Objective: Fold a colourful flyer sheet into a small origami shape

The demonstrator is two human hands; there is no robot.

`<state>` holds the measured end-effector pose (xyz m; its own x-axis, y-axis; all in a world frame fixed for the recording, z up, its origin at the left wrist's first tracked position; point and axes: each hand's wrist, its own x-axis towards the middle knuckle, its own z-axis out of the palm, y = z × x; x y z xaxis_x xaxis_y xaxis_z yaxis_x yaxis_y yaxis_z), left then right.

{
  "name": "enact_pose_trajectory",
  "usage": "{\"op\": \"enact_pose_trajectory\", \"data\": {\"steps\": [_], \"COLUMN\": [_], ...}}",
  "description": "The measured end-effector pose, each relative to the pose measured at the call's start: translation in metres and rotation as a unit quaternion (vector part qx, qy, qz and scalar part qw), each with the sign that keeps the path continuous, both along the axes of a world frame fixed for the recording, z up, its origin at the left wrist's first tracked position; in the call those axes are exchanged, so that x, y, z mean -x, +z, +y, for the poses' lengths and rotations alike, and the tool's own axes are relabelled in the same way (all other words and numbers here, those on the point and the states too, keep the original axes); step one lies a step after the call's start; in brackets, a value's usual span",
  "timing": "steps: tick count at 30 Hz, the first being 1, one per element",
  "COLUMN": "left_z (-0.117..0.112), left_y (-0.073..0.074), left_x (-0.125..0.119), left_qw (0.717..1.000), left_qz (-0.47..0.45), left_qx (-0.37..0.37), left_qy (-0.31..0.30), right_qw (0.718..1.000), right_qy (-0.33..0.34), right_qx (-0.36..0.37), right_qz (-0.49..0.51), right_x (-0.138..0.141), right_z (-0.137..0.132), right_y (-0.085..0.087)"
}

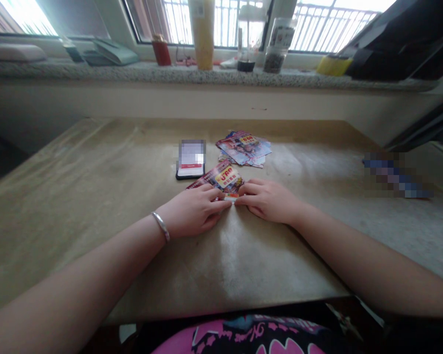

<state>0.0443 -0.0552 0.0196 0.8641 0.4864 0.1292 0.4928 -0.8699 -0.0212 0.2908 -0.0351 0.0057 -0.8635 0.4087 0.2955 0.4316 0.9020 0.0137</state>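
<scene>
A colourful printed leaflet (227,176) with a yellow price patch lies on the table in front of me. My left hand (194,209), with a silver bangle at the wrist, grips its near left part, fingers bent over the paper. Across from it, my right hand (268,199) holds the near right edge. The fingertips of both hands almost meet at a narrow, pale folded strip along the near edge. Much of the leaflet's lower part is hidden under the fingers. Just beyond lies a loose pile of similar leaflets (245,148).
A phone (191,160) with a lit, blurred screen lies left of the pile. On the right of the table (96,196) is a blurred dark blue item (395,177). Bottles, jars and a yellow object (334,65) stand on the stone windowsill (214,77) behind.
</scene>
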Motion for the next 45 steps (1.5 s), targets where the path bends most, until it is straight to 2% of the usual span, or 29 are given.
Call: {"op": "enact_pose_trajectory", "data": {"steps": [15,27,45], "left_z": [-0.004,-0.001,0.005], "left_y": [-0.003,-0.004,-0.006], "left_x": [-0.003,-0.003,0.001], "left_qw": [0.999,0.999,0.999], "left_qz": [-0.005,-0.011,-0.031], "left_qx": [-0.033,-0.039,-0.008], "left_qy": [0.023,0.025,0.007], "right_qw": [1.000,0.997,0.992], "right_qy": [-0.022,-0.050,-0.085], "right_qx": [0.011,0.010,0.059], "right_qz": [-0.005,-0.054,-0.075], "right_x": [-0.019,-0.033,-0.044], "right_z": [0.007,0.010,0.009], "right_y": [0.006,0.019,0.025]}}
